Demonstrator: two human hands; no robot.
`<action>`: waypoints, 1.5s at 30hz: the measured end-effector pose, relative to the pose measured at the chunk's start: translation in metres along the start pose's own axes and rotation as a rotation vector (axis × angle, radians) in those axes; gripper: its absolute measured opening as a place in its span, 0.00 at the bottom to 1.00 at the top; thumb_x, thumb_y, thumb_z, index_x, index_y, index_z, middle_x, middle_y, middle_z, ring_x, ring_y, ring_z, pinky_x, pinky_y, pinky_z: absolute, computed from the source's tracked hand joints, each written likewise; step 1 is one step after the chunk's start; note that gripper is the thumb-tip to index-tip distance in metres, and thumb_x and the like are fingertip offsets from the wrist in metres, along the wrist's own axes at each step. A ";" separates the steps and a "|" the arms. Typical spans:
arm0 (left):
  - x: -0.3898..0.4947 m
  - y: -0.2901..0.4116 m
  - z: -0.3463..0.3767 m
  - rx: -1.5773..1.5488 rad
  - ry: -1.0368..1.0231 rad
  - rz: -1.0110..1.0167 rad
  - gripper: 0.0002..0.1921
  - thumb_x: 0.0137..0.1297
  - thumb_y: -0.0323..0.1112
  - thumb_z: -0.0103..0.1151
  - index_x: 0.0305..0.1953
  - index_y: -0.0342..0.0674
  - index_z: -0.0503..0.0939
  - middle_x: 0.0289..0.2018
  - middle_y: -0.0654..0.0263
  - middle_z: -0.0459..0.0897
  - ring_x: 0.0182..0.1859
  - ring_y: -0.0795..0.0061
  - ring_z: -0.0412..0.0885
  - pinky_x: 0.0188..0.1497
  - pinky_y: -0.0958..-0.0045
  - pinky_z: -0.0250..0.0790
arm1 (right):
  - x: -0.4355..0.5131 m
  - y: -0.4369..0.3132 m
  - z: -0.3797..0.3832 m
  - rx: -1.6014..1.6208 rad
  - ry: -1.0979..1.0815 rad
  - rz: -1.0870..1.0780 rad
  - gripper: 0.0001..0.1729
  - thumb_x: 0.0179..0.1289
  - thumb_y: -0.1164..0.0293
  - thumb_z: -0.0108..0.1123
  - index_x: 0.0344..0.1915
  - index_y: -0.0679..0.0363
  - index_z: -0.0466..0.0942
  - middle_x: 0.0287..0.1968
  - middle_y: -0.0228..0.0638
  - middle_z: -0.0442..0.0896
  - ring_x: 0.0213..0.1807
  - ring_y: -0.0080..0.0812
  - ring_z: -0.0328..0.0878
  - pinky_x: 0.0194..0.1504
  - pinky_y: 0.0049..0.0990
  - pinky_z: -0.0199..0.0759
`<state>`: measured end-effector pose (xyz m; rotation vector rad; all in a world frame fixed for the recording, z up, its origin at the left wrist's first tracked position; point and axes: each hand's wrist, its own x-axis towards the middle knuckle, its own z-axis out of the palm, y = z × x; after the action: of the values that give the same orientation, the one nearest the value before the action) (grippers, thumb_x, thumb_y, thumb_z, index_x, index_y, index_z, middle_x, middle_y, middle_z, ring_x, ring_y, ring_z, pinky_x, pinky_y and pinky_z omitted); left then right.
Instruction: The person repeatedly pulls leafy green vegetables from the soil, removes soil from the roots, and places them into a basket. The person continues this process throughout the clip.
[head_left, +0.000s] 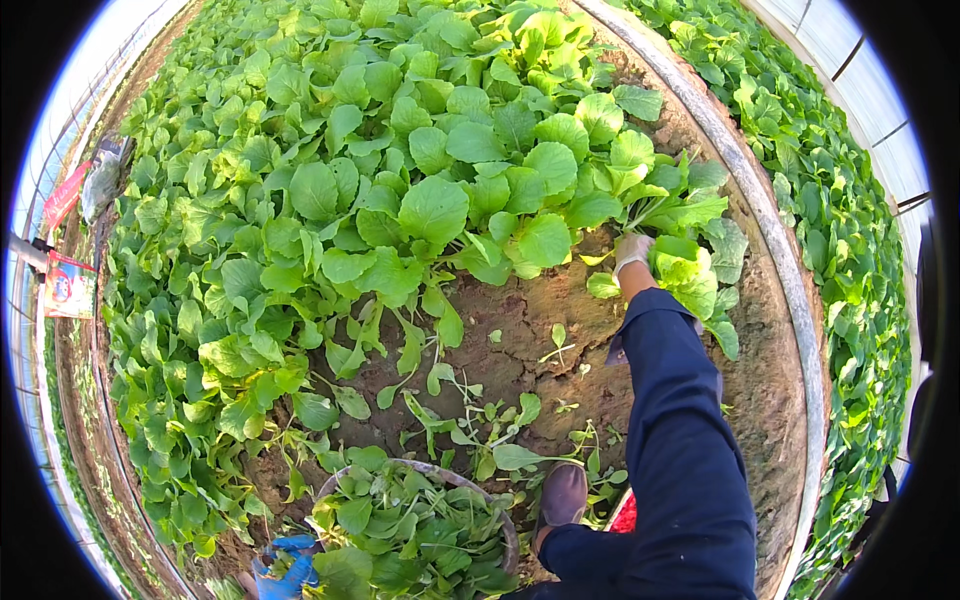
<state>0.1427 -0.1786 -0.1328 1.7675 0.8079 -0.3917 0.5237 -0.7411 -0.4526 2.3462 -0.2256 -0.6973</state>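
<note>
My right hand (634, 255), in a pale glove below a dark blue sleeve, is at the base of a leafy green plant (679, 206) on the right side of the bed. Its fingers are partly hidden by leaves, so its grip is unclear. Broad leaves hang beside the wrist. My left hand is out of view. At the lower left, a blue-gloved hand (289, 570), seemingly another person's, holds some greens beside a round basket (512, 544) heaped with picked leaves (420, 525).
Dense leafy greens (315, 187) fill the bed's left and far parts. Small plants lie on bare soil (525, 315). A pale curved edging (780, 240) borders the bed at right. My shoe (564, 495) stands near a red-filled container (624, 514). Printed packages (69, 289) are at far left.
</note>
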 end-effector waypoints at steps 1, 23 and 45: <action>-0.004 -0.003 -0.003 0.021 0.006 0.012 0.11 0.63 0.30 0.60 0.46 0.37 0.79 0.35 0.71 0.80 0.29 0.87 0.70 0.30 0.84 0.62 | -0.002 -0.003 -0.003 -0.022 -0.033 -0.007 0.22 0.64 0.64 0.52 0.57 0.54 0.75 0.60 0.30 0.75 0.56 0.39 0.76 0.48 0.51 0.71; -0.106 -0.012 -0.050 -0.334 -0.001 0.364 0.12 0.60 0.22 0.54 0.46 0.30 0.76 0.25 0.66 0.78 0.24 0.80 0.75 0.28 0.80 0.68 | -0.337 0.002 -0.246 0.820 0.315 -0.933 0.30 0.52 0.69 0.60 0.55 0.70 0.69 0.35 0.45 0.83 0.35 0.37 0.81 0.37 0.30 0.73; -0.051 -0.044 -0.028 -1.028 -0.460 0.380 0.24 0.68 0.43 0.55 0.62 0.42 0.67 0.55 0.66 0.75 0.54 0.73 0.75 0.58 0.69 0.69 | -0.553 -0.106 -0.294 2.176 -0.917 -1.245 0.20 0.50 0.63 0.66 0.43 0.60 0.80 0.32 0.32 0.82 0.27 0.26 0.77 0.30 0.26 0.73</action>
<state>0.0723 -0.1621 -0.1222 0.7774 0.2272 -0.0728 0.2136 -0.3121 -0.1015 3.3962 0.5073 -3.5581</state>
